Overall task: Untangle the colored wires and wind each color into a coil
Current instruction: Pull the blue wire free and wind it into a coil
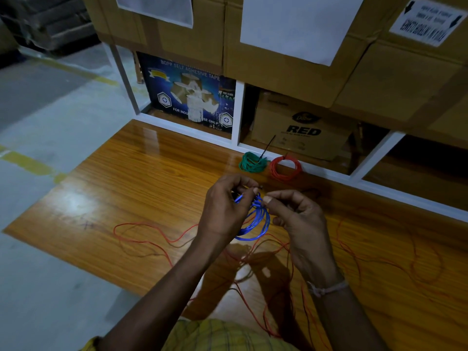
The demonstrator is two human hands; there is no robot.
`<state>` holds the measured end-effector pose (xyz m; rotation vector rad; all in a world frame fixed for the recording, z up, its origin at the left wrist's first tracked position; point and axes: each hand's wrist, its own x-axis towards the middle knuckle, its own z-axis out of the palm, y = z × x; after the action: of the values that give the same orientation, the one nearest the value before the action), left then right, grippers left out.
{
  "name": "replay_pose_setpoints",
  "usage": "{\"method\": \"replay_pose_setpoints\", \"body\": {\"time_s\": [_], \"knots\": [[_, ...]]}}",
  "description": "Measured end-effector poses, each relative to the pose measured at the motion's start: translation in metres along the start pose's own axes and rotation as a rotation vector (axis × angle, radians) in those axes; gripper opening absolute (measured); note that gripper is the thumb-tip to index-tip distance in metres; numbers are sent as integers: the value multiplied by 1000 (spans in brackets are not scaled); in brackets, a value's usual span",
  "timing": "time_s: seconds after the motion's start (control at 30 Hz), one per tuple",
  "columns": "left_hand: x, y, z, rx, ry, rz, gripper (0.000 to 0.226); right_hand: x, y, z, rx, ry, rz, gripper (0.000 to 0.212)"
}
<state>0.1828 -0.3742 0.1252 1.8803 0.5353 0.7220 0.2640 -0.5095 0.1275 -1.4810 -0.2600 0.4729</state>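
2 coils done already: green coil (253,162) and red coil (285,167) sit touching at far edge of wooden board (141,173). Step in hand, by my read: finishing blue coil (254,222), held up over board btwn both hands. Left hand (225,207) curled round coil's left side, thumb + forefinger pinching wire near top. Right hand (295,215) pinches the wrap pt, other fingers loosely bent. Next prob needs tail tucked tight. Loose red wire (157,240) sprawls below, uncoiled.
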Motion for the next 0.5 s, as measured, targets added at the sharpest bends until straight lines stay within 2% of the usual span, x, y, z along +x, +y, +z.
{"method": "replay_pose_setpoints", "body": {"time_s": [0.2, 0.4, 0.5], "knots": [[-2, 1, -4, -3, -51, 91, 6, 2, 5, 2, 80, 11, -6, 12], [-3, -2, -1, -25, -77, 80, 10, 4, 8, -2, 149, -20, 44, 7], [-1, -3, 0, -66, -53, 41, 7, 3, 7, -4, 173, -27, 77, 21]]}}
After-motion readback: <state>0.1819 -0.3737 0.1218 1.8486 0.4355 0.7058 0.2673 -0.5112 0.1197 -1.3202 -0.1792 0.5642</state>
